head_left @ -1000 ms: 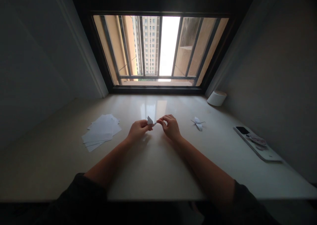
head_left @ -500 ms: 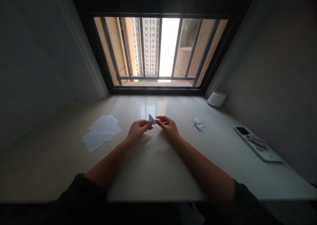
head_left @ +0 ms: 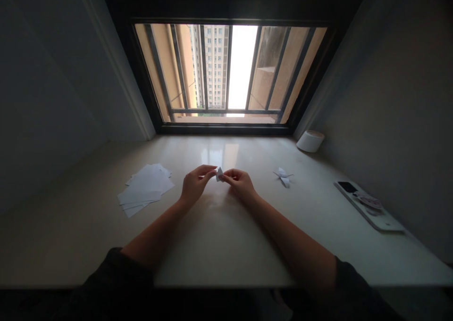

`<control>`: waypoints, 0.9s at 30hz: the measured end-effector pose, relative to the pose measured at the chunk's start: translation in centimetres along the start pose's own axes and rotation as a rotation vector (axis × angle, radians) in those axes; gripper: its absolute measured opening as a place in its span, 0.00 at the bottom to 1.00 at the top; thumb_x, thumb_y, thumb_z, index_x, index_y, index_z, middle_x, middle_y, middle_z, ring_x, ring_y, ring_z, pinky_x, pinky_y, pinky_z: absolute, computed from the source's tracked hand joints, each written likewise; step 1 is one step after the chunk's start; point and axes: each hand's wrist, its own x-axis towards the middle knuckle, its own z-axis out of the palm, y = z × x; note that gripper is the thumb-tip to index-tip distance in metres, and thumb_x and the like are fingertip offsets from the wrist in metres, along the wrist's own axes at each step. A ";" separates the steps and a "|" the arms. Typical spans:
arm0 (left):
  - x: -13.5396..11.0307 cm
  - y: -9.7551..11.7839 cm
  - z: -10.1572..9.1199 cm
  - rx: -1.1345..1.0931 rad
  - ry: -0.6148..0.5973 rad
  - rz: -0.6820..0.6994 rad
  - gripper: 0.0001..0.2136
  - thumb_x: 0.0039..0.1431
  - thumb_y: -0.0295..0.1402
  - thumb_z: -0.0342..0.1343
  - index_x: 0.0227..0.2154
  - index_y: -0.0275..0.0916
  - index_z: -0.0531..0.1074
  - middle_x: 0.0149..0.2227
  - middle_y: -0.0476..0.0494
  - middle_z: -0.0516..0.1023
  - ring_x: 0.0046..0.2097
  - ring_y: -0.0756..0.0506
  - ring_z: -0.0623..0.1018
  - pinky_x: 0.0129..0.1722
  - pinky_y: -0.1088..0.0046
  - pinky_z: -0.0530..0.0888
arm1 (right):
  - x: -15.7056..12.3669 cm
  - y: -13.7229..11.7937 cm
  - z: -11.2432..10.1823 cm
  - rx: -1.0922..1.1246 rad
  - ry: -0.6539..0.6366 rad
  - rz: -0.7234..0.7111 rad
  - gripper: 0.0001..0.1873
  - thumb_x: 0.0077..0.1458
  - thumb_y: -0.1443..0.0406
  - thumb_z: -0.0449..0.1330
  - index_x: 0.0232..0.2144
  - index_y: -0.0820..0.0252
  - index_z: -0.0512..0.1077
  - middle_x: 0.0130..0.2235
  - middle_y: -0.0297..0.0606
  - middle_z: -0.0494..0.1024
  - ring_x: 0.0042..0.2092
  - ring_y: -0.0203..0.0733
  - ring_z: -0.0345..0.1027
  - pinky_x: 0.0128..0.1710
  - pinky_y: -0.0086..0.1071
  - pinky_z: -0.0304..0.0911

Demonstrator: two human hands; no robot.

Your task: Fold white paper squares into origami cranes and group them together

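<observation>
folded paper [head_left: 220, 174], pinched in right hand [head_left: 240, 182], left hand [head_left: 194, 183] beside it

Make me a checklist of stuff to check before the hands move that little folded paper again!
1. Right hand has a pinch on the folded paper: ok.
2. Left hand has a grip too: cannot tell; its fingertips are right by the paper, but contact is too small to see.
3. Folds are neat: cannot tell, too tiny.
4. Loose paper sheets are clear of the hands: ok, over on the left.
5. Other folded paper piece is out of the way: ok, right of the right hand.
6. Phone is apart from both hands: ok, far right.
</observation>
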 end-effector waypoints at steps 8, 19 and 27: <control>0.3 -0.8 0.4 -0.197 -0.003 -0.070 0.13 0.48 0.43 0.60 0.29 0.38 0.77 0.31 0.43 0.80 0.36 0.44 0.78 0.39 0.69 0.72 | -0.5 -0.7 0.2 -0.082 -0.055 -0.039 0.16 0.43 0.52 0.63 0.24 0.58 0.73 0.26 0.35 0.77 0.28 0.38 0.68 0.29 0.31 0.60; 0.0 -0.7 0.7 -0.171 0.034 -0.064 0.13 0.49 0.43 0.58 0.28 0.37 0.75 0.30 0.44 0.79 0.34 0.46 0.77 0.37 0.71 0.71 | -0.8 -0.3 0.8 -0.108 -0.099 0.006 0.15 0.41 0.53 0.64 0.27 0.57 0.77 0.25 0.34 0.76 0.23 0.35 0.62 0.24 0.29 0.56; 0.0 -1.3 0.8 -0.217 0.057 -0.139 0.14 0.48 0.44 0.59 0.29 0.37 0.75 0.29 0.44 0.79 0.34 0.46 0.77 0.34 0.72 0.71 | -0.7 -0.1 0.6 -0.060 -0.057 0.063 0.17 0.39 0.53 0.65 0.27 0.60 0.79 0.23 0.37 0.78 0.24 0.38 0.68 0.22 0.28 0.57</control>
